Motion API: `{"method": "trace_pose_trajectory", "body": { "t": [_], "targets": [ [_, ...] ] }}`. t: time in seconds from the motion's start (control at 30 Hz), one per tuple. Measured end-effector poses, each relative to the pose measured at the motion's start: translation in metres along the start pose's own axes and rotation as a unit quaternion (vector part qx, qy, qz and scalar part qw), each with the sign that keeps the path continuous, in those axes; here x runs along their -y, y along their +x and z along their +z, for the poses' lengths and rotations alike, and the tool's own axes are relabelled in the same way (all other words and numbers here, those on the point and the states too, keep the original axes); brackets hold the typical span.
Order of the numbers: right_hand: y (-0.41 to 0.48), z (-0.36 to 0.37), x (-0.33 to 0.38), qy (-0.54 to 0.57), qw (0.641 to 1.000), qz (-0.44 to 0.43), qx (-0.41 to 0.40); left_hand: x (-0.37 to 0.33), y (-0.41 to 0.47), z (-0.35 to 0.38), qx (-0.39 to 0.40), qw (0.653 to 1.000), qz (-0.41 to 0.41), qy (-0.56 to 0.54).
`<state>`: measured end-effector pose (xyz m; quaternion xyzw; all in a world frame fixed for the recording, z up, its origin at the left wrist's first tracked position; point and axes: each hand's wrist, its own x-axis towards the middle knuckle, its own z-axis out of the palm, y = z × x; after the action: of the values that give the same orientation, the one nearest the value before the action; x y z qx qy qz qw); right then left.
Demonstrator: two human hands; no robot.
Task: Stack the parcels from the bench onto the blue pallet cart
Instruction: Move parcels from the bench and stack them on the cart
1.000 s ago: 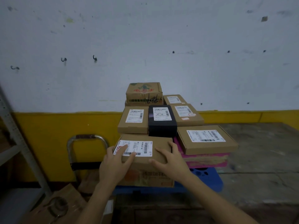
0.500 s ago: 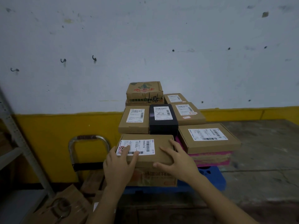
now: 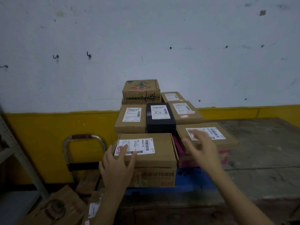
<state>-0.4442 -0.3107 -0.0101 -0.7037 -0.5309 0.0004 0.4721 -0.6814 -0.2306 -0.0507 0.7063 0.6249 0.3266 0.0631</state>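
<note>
Scuffed white-and-yellow wall [image 3: 146, 38] behind it all. Low centre of frame, left hand [image 3: 116, 166] lies flat, fingers straight, on the near-left corner of the front parcel [image 3: 155, 153], which sits on a printed carton [image 3: 155, 176] on the blue pallet cart [image 3: 191, 179]. Right hand [image 3: 203, 150] is spread and blurred, holding nothing, over the neighbouring parcel [image 3: 227, 142]. Box looks stiff and lightish, so I'd grab both short ends. Long axis runs left-right, label up.

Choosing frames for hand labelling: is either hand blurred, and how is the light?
Head view: the right hand is smeared by motion blur; the left hand, resting on the front parcel, is sharp; light is dim, with no glare visible.
</note>
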Motion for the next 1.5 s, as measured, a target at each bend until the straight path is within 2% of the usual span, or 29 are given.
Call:
{"method": "trace_pose_trajectory", "body": {
  "t": [0.07,0.13,0.2,0.27,0.43,0.6,1.03,1.1,1.2,1.33,1.43,1.5],
  "targets": [
    [0.019,-0.027,-0.029,-0.035,0.994,0.038,-0.092,0.003,0.0,-0.001,0.005,0.999,-0.007,-0.038],
    [0.039,-0.051,-0.061,-0.05,0.985,0.121,-0.114,0.003,0.0,-0.002,0.0,0.998,-0.009,-0.062],
    [0.054,-0.067,-0.087,-0.021,0.973,0.215,-0.083,0.002,0.001,-0.002,-0.008,0.998,-0.008,-0.065],
    [0.063,-0.07,-0.104,0.007,0.963,0.268,-0.039,0.001,0.001,-0.001,-0.011,0.998,-0.013,-0.059],
    [0.065,-0.057,-0.117,0.079,0.948,0.308,0.011,0.001,0.0,0.002,-0.012,0.999,-0.023,-0.046],
    [0.063,-0.044,-0.118,0.051,0.956,0.288,-0.024,0.001,0.0,0.004,-0.001,0.999,-0.034,-0.043],
    [0.061,-0.043,-0.114,0.003,0.964,0.267,0.006,-0.006,-0.002,0.003,0.025,0.999,-0.028,-0.011],
    [0.06,-0.043,-0.11,-0.053,0.971,0.233,-0.001,-0.011,0.0,0.001,0.021,0.999,-0.009,0.033],
    [0.062,-0.035,-0.094,-0.167,0.976,0.137,-0.006,-0.034,0.004,0.0,0.019,0.994,0.079,0.078],
    [0.063,-0.009,-0.067,-0.228,0.971,0.022,0.075,-0.075,0.011,0.017,0.105,0.978,0.169,0.056],
    [0.056,0.011,-0.064,-0.266,0.954,-0.008,0.134,-0.089,0.013,0.033,0.174,0.963,0.191,0.072],
    [0.054,0.016,-0.065,-0.282,0.95,-0.009,0.137,-0.089,0.011,0.041,0.187,0.959,0.195,0.083]
  ]
}}
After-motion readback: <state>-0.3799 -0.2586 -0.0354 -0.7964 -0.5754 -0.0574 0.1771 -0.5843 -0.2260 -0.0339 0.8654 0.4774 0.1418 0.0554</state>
